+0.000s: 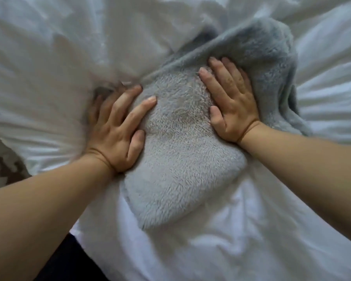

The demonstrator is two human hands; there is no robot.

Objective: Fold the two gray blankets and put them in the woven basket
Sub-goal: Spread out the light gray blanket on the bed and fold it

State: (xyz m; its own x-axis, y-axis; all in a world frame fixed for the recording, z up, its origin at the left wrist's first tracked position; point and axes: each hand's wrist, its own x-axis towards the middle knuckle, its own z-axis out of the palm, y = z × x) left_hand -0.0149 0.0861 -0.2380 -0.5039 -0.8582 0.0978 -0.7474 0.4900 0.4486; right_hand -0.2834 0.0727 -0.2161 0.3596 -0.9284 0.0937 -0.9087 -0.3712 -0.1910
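The gray fleece blanket [180,159] is pressed onto white bedding [231,250] by the left hand [118,136] and right hand [231,98], fingers straight, nothing gripped. Its loose end is heaped at one o'clock, nearer the right hand.

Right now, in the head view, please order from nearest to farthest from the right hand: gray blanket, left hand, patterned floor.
1. gray blanket: under the right hand.
2. left hand: across the blanket, left.
3. patterned floor: far left edge.

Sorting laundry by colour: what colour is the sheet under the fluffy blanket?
Plain white; the head view shows the sheet beneath the gray blanket best.
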